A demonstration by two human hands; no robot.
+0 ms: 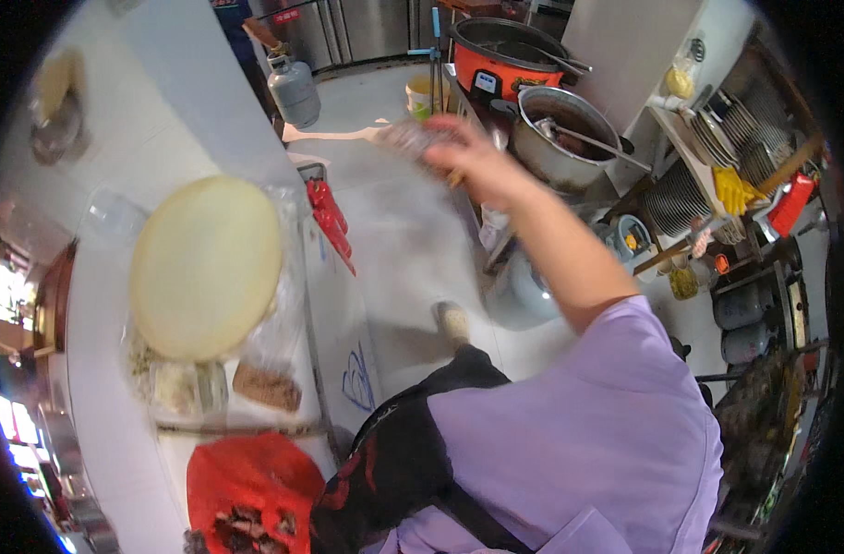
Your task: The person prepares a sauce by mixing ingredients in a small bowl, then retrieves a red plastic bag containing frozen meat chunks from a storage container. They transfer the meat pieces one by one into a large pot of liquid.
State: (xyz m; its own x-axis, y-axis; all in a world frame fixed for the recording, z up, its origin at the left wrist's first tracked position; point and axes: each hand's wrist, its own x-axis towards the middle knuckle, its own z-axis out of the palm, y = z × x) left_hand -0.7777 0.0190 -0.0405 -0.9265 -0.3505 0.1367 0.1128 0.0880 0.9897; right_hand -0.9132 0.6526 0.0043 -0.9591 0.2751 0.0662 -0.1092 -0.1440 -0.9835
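Observation:
One arm reaches out over the floor, and from the side it comes from it is my right; my right hand [463, 156] is closed on a blurred, partly clear item [411, 138], perhaps a plastic bag or container. Just beyond that hand stand a metal pot [567, 176] with a ladle in it and a red electric cooker [495, 73]. My left hand is out of view. On the white counter at left lie a round pale board [206, 266], a clear container with pale contents [176, 388], a brown block [267, 386] and a red bag [252, 471] with dark pieces.
A grey gas cylinder [294, 93] stands ahead, beside another person's arm [259, 31]. Red-handled tools or bottles [330, 215] hang at the counter's edge. At right, a shelf holds stacked plates [675, 201] and yellow gloves [732, 190]. Another cylinder [526, 294] stands on the floor.

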